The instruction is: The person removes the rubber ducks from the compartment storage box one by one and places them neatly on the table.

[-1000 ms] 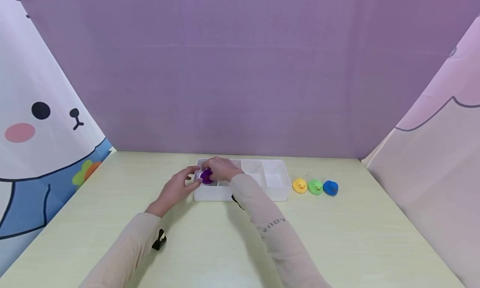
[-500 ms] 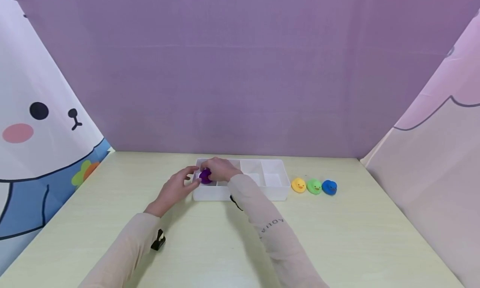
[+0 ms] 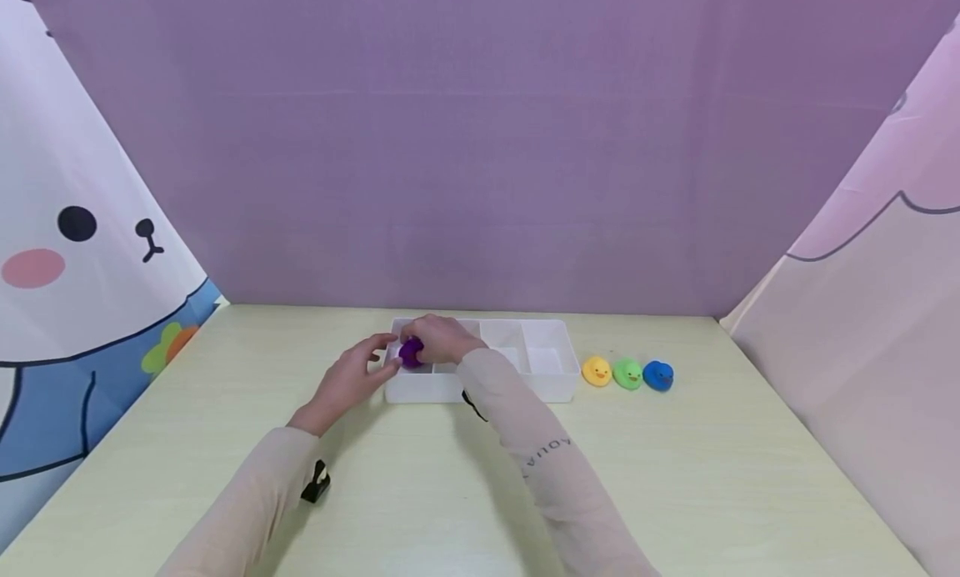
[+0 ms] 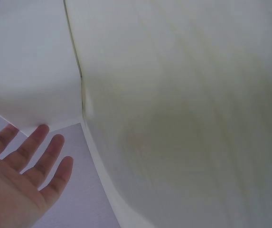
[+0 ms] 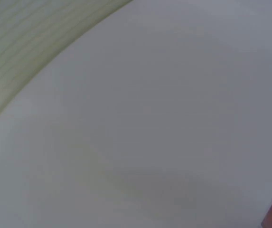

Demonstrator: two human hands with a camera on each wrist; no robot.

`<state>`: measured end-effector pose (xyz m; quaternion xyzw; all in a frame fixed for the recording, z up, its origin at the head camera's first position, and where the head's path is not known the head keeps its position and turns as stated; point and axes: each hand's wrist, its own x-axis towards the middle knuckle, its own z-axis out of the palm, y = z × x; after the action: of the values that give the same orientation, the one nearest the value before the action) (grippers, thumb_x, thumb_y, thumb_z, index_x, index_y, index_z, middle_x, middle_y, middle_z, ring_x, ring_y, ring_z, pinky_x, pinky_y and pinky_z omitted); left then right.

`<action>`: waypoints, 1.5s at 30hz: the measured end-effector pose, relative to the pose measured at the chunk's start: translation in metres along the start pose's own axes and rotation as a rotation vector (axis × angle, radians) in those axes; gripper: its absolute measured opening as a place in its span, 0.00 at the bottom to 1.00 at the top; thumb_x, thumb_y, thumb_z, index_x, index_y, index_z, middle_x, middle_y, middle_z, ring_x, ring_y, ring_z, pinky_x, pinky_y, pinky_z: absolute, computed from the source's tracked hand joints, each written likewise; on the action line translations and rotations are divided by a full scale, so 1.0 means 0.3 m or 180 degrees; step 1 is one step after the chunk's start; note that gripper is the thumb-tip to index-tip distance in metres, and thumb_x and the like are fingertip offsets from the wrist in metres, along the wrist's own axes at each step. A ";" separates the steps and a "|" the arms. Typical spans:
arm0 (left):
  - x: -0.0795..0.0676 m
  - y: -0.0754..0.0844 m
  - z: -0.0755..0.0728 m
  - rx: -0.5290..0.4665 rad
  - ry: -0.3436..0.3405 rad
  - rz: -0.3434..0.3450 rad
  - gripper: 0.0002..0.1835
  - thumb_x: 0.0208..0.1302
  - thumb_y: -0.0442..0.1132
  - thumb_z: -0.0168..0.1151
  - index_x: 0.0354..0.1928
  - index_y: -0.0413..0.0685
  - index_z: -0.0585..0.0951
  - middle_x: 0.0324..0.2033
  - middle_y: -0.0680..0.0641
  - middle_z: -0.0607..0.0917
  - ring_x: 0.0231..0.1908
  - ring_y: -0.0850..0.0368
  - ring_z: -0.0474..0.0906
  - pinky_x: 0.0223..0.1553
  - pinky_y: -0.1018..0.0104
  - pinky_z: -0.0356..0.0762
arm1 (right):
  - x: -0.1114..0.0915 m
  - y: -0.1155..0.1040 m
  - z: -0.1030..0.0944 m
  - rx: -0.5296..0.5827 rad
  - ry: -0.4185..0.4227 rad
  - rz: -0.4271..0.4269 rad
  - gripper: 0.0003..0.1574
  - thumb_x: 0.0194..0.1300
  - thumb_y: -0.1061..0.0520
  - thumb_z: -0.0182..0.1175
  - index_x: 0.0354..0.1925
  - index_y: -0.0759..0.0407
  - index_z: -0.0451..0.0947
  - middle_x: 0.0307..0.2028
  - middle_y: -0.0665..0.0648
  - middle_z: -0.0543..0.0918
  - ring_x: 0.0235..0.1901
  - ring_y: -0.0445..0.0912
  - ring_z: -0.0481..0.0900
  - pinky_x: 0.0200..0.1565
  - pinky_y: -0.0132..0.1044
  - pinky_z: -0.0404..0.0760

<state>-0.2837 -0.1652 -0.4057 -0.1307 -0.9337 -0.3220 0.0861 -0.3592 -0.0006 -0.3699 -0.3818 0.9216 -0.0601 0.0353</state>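
A white divided box (image 3: 423, 388) lies on the table, its compartments facing up. My right hand (image 3: 444, 339) reaches into its left end and pinches a purple rounded toy (image 3: 410, 353), partly hidden by the fingers. At the box's left end my left hand (image 3: 349, 378) rests with thumb and forefinger apart, the thumb tip close to the purple toy. The left wrist view shows the left fingers (image 4: 53, 152) spread loosely by the box's white outer wall (image 4: 36, 61). In the right wrist view a white wall (image 5: 150, 95) fills most of the picture.
Right of the box a yellow duck (image 3: 597, 371), a green duck (image 3: 627, 374) and a blue duck (image 3: 658, 376) sit in a row on the pale wooden table (image 3: 720, 477). A purple backdrop (image 3: 480, 160) rises behind the table, with printed cloths at both sides.
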 end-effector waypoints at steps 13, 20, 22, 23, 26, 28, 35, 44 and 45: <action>-0.004 -0.004 0.002 0.0025 -0.0019 -0.0033 0.27 0.62 0.49 0.55 0.62 0.49 0.67 0.57 0.40 0.74 0.50 0.41 0.76 0.43 0.46 0.77 | -0.017 0.014 -0.015 0.0057 0.0084 -0.0057 0.17 0.55 0.59 0.64 0.45 0.50 0.79 0.42 0.47 0.82 0.41 0.40 0.75 0.47 0.33 0.75; -0.005 -0.005 0.002 0.0004 -0.0023 -0.0010 0.27 0.62 0.50 0.55 0.62 0.50 0.67 0.57 0.39 0.75 0.49 0.40 0.76 0.42 0.47 0.77 | -0.027 0.021 -0.031 0.0076 0.0178 -0.0142 0.18 0.54 0.59 0.65 0.46 0.50 0.79 0.42 0.47 0.82 0.41 0.40 0.75 0.46 0.31 0.76; -0.005 -0.005 0.001 0.0004 -0.0027 0.0002 0.27 0.62 0.50 0.55 0.62 0.50 0.67 0.57 0.39 0.74 0.49 0.40 0.76 0.42 0.46 0.77 | -0.031 0.020 -0.040 0.0101 0.0210 -0.0195 0.17 0.54 0.59 0.65 0.45 0.51 0.80 0.41 0.47 0.82 0.40 0.40 0.76 0.44 0.30 0.76; -0.005 -0.004 0.001 0.0002 -0.0030 0.0007 0.27 0.62 0.50 0.55 0.62 0.50 0.67 0.57 0.39 0.74 0.49 0.40 0.76 0.42 0.46 0.77 | -0.033 0.020 -0.044 0.0109 0.0225 -0.0214 0.17 0.54 0.59 0.65 0.45 0.51 0.80 0.40 0.47 0.82 0.39 0.40 0.76 0.43 0.30 0.76; -0.004 -0.002 0.000 0.0003 -0.0032 0.0007 0.27 0.62 0.51 0.55 0.62 0.50 0.67 0.57 0.39 0.74 0.49 0.40 0.76 0.42 0.46 0.77 | -0.041 0.018 -0.062 0.0034 0.0277 -0.0263 0.17 0.54 0.58 0.65 0.45 0.50 0.80 0.40 0.47 0.83 0.40 0.41 0.76 0.42 0.31 0.76; -0.003 0.001 0.000 0.0003 -0.0033 0.0004 0.27 0.62 0.51 0.55 0.62 0.50 0.67 0.57 0.40 0.74 0.49 0.40 0.76 0.42 0.46 0.77 | -0.046 0.018 -0.073 -0.0033 0.0292 -0.0278 0.18 0.53 0.58 0.65 0.45 0.49 0.80 0.41 0.47 0.83 0.41 0.41 0.77 0.43 0.33 0.76; -0.003 0.002 0.000 0.0004 -0.0049 -0.0025 0.28 0.63 0.52 0.54 0.62 0.50 0.67 0.57 0.39 0.74 0.50 0.40 0.75 0.43 0.46 0.77 | -0.066 0.011 -0.113 -0.0060 0.0247 -0.0276 0.18 0.54 0.58 0.64 0.46 0.50 0.79 0.43 0.48 0.83 0.44 0.42 0.77 0.45 0.35 0.77; 0.000 0.005 0.001 -0.0006 -0.0059 -0.0040 0.27 0.63 0.52 0.54 0.62 0.50 0.67 0.56 0.39 0.74 0.50 0.40 0.75 0.43 0.47 0.77 | -0.091 0.008 -0.152 -0.0070 0.0335 -0.0351 0.18 0.56 0.58 0.62 0.47 0.50 0.79 0.43 0.48 0.83 0.43 0.41 0.77 0.42 0.33 0.78; 0.000 0.007 0.002 -0.0003 -0.0057 -0.0041 0.27 0.63 0.52 0.54 0.62 0.50 0.67 0.56 0.39 0.74 0.50 0.40 0.75 0.43 0.46 0.77 | -0.096 0.009 -0.156 -0.0074 0.0345 -0.0364 0.18 0.56 0.58 0.62 0.47 0.50 0.79 0.43 0.48 0.83 0.43 0.41 0.77 0.42 0.33 0.78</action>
<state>-0.2833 -0.1633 -0.4050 -0.1275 -0.9351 -0.3218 0.0756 -0.3460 0.0255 -0.3233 -0.4303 0.8995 -0.0719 -0.0226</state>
